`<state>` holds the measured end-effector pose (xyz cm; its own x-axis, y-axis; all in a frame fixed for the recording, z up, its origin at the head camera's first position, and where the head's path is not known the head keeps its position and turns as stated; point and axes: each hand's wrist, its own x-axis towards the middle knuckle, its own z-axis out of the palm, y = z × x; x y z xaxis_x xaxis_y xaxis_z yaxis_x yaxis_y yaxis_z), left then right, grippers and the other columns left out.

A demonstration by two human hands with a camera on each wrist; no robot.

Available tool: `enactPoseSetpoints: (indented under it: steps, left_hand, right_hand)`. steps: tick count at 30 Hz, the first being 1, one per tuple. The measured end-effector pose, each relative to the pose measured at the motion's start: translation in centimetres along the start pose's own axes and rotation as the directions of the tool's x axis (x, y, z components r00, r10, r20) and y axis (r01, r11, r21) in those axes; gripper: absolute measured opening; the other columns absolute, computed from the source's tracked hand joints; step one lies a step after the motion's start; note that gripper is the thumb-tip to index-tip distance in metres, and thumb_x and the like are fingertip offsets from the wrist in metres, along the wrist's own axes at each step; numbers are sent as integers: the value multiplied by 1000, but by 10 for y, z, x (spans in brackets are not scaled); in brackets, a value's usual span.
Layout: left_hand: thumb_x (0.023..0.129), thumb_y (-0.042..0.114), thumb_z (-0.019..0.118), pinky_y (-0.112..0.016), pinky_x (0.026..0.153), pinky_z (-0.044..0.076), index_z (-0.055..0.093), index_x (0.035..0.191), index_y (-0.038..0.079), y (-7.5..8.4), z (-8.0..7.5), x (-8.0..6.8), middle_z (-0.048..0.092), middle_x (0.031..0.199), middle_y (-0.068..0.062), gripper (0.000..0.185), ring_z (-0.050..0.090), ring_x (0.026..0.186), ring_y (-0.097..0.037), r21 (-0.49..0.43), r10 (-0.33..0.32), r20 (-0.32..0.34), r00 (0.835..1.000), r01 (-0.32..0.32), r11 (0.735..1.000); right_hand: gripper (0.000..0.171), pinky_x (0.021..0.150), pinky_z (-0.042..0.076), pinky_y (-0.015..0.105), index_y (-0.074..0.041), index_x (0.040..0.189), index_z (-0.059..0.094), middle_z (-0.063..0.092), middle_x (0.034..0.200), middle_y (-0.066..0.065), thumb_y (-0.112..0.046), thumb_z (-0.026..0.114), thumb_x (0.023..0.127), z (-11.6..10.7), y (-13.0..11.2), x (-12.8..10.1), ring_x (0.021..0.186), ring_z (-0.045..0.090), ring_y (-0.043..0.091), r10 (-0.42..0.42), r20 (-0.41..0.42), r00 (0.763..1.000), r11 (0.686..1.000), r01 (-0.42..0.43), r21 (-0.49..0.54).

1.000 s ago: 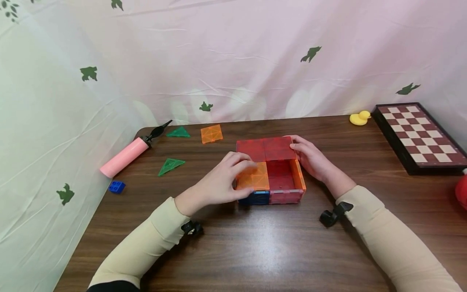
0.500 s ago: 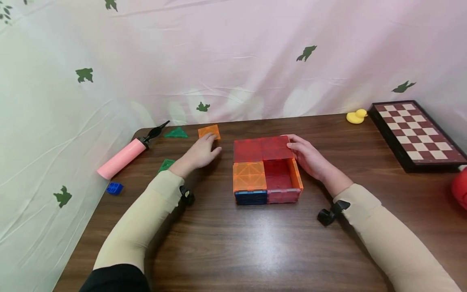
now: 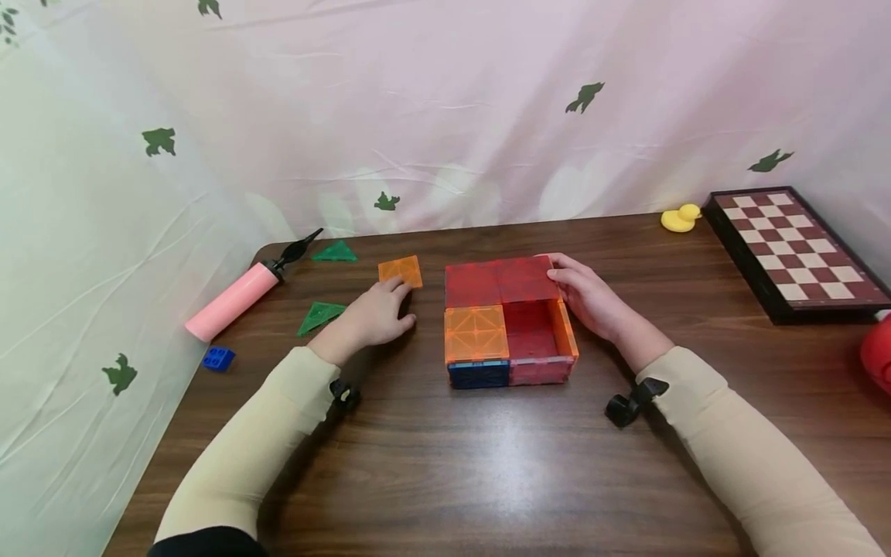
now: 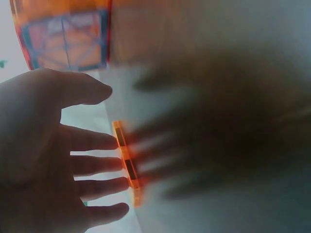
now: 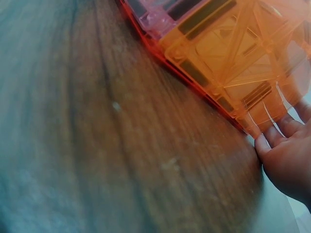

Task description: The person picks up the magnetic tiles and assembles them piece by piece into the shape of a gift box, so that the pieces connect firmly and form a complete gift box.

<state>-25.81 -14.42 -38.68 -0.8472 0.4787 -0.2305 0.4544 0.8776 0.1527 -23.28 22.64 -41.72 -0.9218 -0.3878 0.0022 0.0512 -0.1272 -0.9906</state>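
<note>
Translucent magnetic tiles form a low box (image 3: pixel 543 371) in the middle of the table. Two red tiles cover its back half and an orange tile (image 3: pixel 476 333) its front left part; the front right part is uncovered. My right hand (image 3: pixel 588 298) holds the box's back right corner, thumb on the near side and fingers round behind, seen through an orange side wall (image 5: pixel 233 53) in the right wrist view. To the left of the box, a loose orange tile (image 3: pixel 400 269) lies flat. Straight fingertips of my left hand (image 3: pixel 369 317) touch its near part; nothing is pinched.
Two green triangle tiles (image 3: pixel 336 251) lie on the left, by a pink hand pump (image 3: pixel 233 302) and a blue brick (image 3: pixel 219 358). A yellow duck (image 3: pixel 679 220), a checkered board (image 3: pixel 800 255) and a red object (image 3: pixel 879 352) stand at the right.
My left hand has gone from the box to the loose orange tile at the back left. That tile has slid a little nearer to me. The right hand stays at the box.
</note>
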Motion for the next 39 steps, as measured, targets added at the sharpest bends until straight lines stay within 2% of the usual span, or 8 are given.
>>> enactPoseSetpoints:
  steps: [4,8,15,20,25,31,35,39]
  left_hand:
    - [102,32,59,-54,114,34,38,155,-3,7,4,-18,33,159,-26,67,34,144,-45,30,35,-16,999,-34,999]
    - [100,30,63,-55,111,37,44,150,-3,8,6,-24,40,154,-25,63,39,140,-44,42,58,-60,997,-56,998]
    - [98,26,65,-54,115,31,36,153,-4,-11,1,1,32,158,-27,69,31,145,-43,-36,88,-90,992,-91,995]
    - [94,21,67,-51,114,34,42,147,-6,-28,-1,20,42,150,-28,65,40,137,-43,-76,102,-84,991,-108,991]
    - [89,27,73,-51,105,42,51,138,-2,-30,-6,24,53,134,-24,61,49,122,-41,-85,86,-87,993,-93,992]
    - [89,34,70,-47,93,47,49,135,-1,-26,-16,21,52,121,-19,61,50,106,-34,-126,55,-113,992,-69,990]
    - [90,38,67,-44,85,46,49,137,1,-15,-26,17,52,119,-17,63,48,102,-32,-138,59,-227,972,-92,986]
    - [88,39,68,-41,86,47,55,133,4,9,-38,11,54,123,-14,59,47,109,-30,-163,85,-372,924,-155,974]
  right_hand:
    - [32,99,48,27,-13,138,53,62,127,3,-24,45,109,-1,0,1,116,57,19,1,-3,1000,1000,-1,0]
    - [32,98,49,27,-12,137,53,63,126,3,-24,46,109,0,0,2,115,57,20,2,-8,1000,1000,-2,5]
    - [31,97,49,27,-11,137,53,63,125,3,-23,44,109,0,1,1,113,58,19,3,-8,1000,1000,-3,14]
    - [33,97,50,27,-10,138,52,62,126,4,-24,45,109,1,1,1,114,57,20,8,-6,1000,1000,-8,9]
    - [33,98,49,27,-11,138,52,62,127,4,-25,45,108,1,0,1,116,57,20,7,-8,1000,1000,-7,-2]
    - [33,98,49,27,-12,138,52,62,127,3,-24,46,108,1,0,1,116,57,19,4,-3,1000,1000,-4,3]
    - [34,98,49,26,-12,139,52,62,128,3,-24,46,108,1,0,1,116,57,19,-8,8,1000,1000,8,7]
    - [33,98,49,26,-10,138,52,62,127,4,-24,45,108,1,-1,1,116,58,19,-11,4,1000,1000,11,6]
